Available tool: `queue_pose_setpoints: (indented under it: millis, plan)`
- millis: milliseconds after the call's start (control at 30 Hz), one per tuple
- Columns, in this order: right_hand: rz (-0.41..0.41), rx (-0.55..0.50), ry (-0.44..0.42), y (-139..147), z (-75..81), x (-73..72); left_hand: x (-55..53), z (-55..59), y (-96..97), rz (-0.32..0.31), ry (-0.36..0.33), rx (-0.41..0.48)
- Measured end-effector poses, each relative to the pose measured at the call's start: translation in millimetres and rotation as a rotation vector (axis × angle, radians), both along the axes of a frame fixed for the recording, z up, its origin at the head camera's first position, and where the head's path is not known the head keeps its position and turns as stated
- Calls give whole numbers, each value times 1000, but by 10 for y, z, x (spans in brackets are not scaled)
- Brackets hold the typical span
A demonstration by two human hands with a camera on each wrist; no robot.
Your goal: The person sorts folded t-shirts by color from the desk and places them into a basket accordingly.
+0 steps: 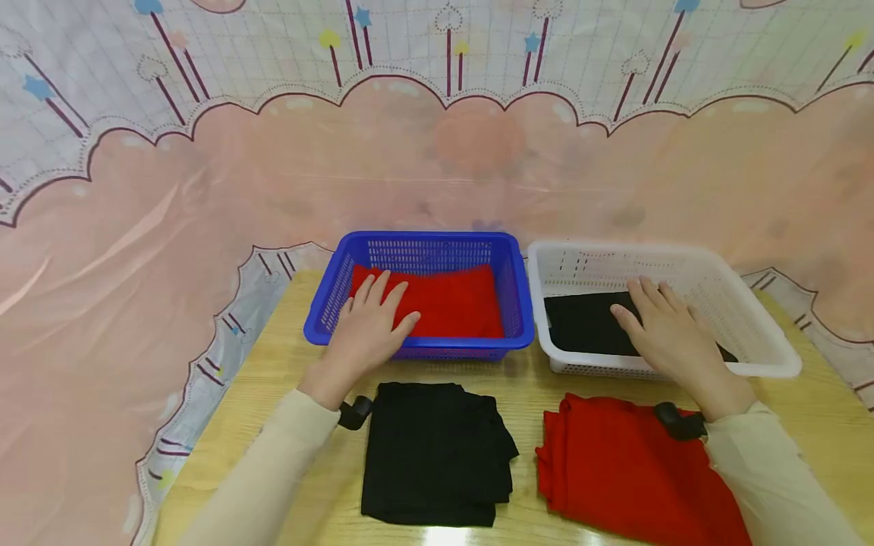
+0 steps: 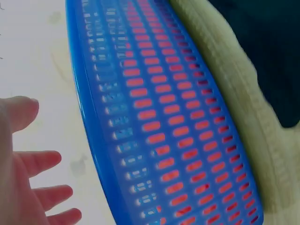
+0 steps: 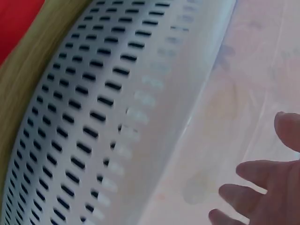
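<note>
Above the left front part of the blue basket (image 1: 471,343), left hand (image 1: 369,326) with fingers straight and somewhat apart, not closed on anything. Below it, inside the blue basket, red cloth (image 1: 451,303), with left part hidden by this hand; from the head view, impossible to judge touch or gap, but in the left wrist view, fingertips clear of the rim. To the right of the blue basket, just beside it, white basket (image 1: 614,247) with black cloth (image 1: 587,326) inside; over it, right hand (image 1: 672,334), also with fingers relaxed, slightly apart and holding nothing, covering part of the black cloth; touching with this cloth, cannot tell. In both wrist views, palms mostly cut off by the frame edge, and baskets visible only as perforated walls, a little blurred; through the holes of the blue basket, red colour. In front of the blue basket, folded black pile (image 1: 437,455) with uneven layers on its right side; in front and farther right, red pile (image 1: 628,462), partly hidden by the right sleeve (image 1: 771,470) and cut by the lower picture edge. Under the blue basket, pale wooden table (image 1: 526,383), with near edge out of the picture. Behind the blue basket, pink backdrop (image 1: 410,182) with cloud outlines and stars, cut off at the top.
</note>
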State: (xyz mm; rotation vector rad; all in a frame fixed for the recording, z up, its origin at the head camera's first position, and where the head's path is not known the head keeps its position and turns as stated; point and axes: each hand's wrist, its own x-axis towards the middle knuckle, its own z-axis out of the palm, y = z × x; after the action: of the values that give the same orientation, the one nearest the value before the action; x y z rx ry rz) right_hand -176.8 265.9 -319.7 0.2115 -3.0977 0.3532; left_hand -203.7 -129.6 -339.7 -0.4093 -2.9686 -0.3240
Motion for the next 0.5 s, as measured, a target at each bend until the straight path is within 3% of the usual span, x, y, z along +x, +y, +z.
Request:
queue_pose_setpoints:
  millis: [167,333,500]
  plan:
    - [15,-111,107,-86,-47,15,121,14,55,-28,88,64]
    - [44,-272,188,-232,-116,98,270,28,74,23,138,224]
    - [63,-359,218,-393,-147,183,373,24,29,50,106,312]
